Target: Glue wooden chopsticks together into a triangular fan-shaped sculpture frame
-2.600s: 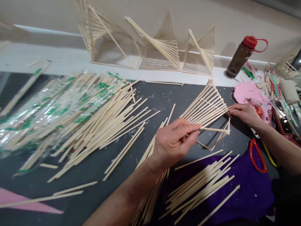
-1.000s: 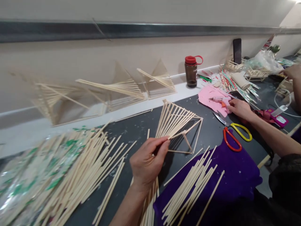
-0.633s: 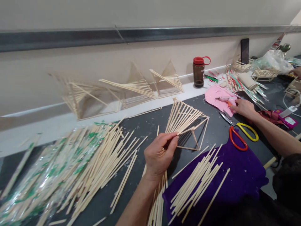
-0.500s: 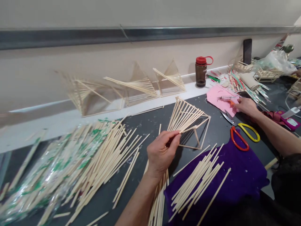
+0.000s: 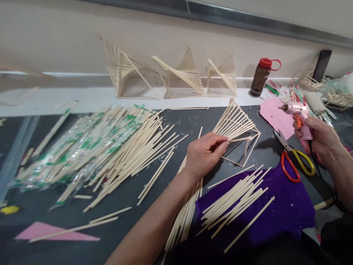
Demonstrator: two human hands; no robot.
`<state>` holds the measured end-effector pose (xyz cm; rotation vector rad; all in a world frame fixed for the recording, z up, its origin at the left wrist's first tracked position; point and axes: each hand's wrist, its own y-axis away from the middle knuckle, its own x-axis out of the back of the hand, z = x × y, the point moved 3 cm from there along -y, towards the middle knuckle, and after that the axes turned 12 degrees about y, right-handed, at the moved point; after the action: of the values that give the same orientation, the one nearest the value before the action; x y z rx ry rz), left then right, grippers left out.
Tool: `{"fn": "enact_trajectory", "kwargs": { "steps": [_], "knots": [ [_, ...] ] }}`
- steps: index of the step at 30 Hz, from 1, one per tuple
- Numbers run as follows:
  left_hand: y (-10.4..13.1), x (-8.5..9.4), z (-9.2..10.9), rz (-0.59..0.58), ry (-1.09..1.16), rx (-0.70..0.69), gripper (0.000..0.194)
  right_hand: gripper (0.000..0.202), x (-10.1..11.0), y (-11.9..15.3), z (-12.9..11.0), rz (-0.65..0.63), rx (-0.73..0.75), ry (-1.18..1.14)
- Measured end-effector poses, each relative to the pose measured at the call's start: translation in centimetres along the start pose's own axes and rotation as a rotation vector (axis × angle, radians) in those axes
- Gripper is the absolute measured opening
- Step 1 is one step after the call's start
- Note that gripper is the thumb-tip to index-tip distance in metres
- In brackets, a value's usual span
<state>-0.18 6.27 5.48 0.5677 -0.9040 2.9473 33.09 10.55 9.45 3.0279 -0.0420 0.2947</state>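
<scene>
A person's left hand [image 5: 205, 152] pinches a near corner of a fan-shaped stick frame [image 5: 237, 125] between thumb and fingertips, while the right hand [image 5: 320, 138] grips a pale pink glue gun [image 5: 302, 112] with an orange trigger, its nozzle pointing left. The frame stands on a dark tabletop [image 5: 182, 125] near the middle of the view, its slender rods fanning down from a raised peak. A pink sheet [image 5: 277, 117] lies beneath and beside the glue gun, and scissors [image 5: 295, 156] with one red and one yellow handle rest nearby, their blades parted. Closer to the person, loose sticks [image 5: 237, 202] are strewn over a purple cloth [image 5: 289, 209], and another bundle [image 5: 190, 209] lies partly behind the left forearm. To the left, a broad heap of bare sticks [image 5: 132, 158] spreads beside sticks in clear, green-marked wrappers [image 5: 82, 143] — two more sticks cross or lie near a pink triangle [image 5: 57, 233] at the lower left. Along the white ledge [image 5: 82, 95] by the wall stand three twisted stick structures [image 5: 182, 75] and a dark, translucent bottle [image 5: 260, 79] with a red lid; a phone [image 5: 322, 66] leans upright at the far right.
</scene>
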Motion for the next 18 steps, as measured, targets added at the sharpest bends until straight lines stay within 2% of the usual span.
{"fn": "enact_trajectory", "kwargs": {
  "steps": [7,13,18],
  "knots": [
    [-1.1,0.0,0.1,-0.046,0.011,0.063,0.018,0.038,-2.8,1.5,-1.3,-0.059,-0.015,0.068],
    [-1.3,0.2,0.0,-0.047,0.116,0.188,0.017,0.029,-4.7,1.6,-3.0,-0.223,0.106,0.129],
    [-1.3,0.4,-0.4,-0.010,0.219,0.321,0.017,0.031,-5.9,0.1,-4.2,-0.367,0.150,0.216]
  ]
}}
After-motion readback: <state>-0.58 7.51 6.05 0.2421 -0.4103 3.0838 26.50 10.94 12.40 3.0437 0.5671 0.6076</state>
